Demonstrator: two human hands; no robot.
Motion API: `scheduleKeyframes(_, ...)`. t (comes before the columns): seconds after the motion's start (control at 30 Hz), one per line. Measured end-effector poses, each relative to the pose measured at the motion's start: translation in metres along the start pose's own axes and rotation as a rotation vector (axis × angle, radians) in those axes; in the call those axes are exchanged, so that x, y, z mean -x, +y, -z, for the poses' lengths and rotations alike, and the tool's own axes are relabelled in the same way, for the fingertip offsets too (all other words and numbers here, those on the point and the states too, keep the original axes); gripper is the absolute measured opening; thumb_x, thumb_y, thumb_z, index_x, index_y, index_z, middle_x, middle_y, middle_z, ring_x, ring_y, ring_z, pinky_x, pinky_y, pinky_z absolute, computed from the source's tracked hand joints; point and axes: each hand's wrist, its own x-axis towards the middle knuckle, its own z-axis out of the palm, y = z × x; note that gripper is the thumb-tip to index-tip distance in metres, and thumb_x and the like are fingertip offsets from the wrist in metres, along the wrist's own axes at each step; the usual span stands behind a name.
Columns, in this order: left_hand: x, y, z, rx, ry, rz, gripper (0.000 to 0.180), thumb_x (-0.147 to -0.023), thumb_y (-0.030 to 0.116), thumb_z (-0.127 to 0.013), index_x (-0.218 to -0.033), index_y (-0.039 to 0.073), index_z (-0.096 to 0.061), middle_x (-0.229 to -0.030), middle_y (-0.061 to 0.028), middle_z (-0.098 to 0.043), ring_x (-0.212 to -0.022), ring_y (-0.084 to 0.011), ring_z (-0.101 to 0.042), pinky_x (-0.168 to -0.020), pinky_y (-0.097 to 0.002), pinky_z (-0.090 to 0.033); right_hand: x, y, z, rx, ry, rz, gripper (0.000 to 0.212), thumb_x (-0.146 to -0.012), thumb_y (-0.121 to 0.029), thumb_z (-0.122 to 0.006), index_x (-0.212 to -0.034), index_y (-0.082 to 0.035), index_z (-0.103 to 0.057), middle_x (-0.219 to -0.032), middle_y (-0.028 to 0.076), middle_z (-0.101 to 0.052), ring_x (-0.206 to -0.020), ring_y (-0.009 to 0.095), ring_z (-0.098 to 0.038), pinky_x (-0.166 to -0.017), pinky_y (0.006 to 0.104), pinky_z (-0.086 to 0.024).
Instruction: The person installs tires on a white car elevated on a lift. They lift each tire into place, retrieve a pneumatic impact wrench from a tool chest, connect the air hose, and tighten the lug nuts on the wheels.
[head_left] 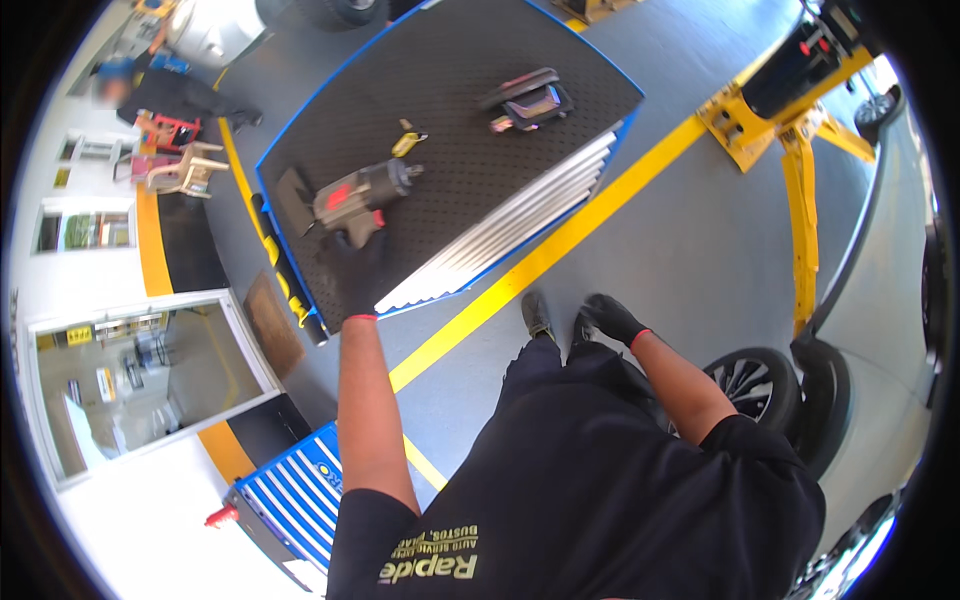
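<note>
While I stand by the worktop [470, 170], my left hand [357, 270] clamps the impact wrench [362, 195]
My right hand [612, 318] hangs loose, holding nothing, near my shoes

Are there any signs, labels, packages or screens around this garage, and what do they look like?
Small sign: far left, seen through the window, a yellow rectangle with dark marks.
Second sign: just below it, a narrow white and yellow panel.
Label: red patch on the grey power tool on the black mat, gripped by the gloved left hand.
Printed emblem: yellowish print on the person's black shirt.
No packages or screens can be made out.
</note>
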Motion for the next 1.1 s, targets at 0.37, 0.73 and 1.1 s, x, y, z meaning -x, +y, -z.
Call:
scheduleKeyframes(0.37,0.013,0.024,0.012,-0.373,0.106,-0.019,0.051,-0.081,0.036,-0.085,-0.098,-0.009,-0.066,-0.103,-0.0219,-0.067,-0.095,-0.036,-0.064,-0.085,-0.0451,-0.048,-0.105,0.178,-0.104,-0.986,0.201,-0.683,0.046,-0.094,-0.057,-0.069,-0.115,-0.016,-0.067,-0.094,0.003,-0.067,-0.08,0.02,-0.063,-0.073,0.0382,-0.05)
scheduleKeyframes(0.73,0.008,0.009,0.015,-0.385,0.077,-0.005,0.05,-0.084,0.031,-0.085,-0.111,-0.005,-0.064,-0.107,-0.0179,-0.067,-0.098,-0.0326,-0.065,-0.091,-0.0415,-0.05,-0.331,0.061,-0.09,-1.709,0.272,-0.496,0.059,-0.098,-0.07,-0.05,-0.132,-0.023,-0.059,-0.12,0.001,-0.064,-0.107,0.021,-0.059,-0.097,0.0422,-0.044)
scheduleKeyframes(1.1,0.008,0.002,0.016,-0.436,0.054,-0.015,0.049,-0.09,0.037,-0.082,-0.112,-0.004,-0.066,-0.102,-0.0153,-0.069,-0.092,-0.0286,-0.065,-0.087,-0.0419,-0.05,-0.18,0.126,-0.091,-1.374,0.223,-0.785,0.079,-0.101,-0.075,-0.04,-0.158,-0.02,-0.036,-0.148,0.013,-0.056,-0.133,0.031,-0.056,-0.109,0.0549,-0.043)
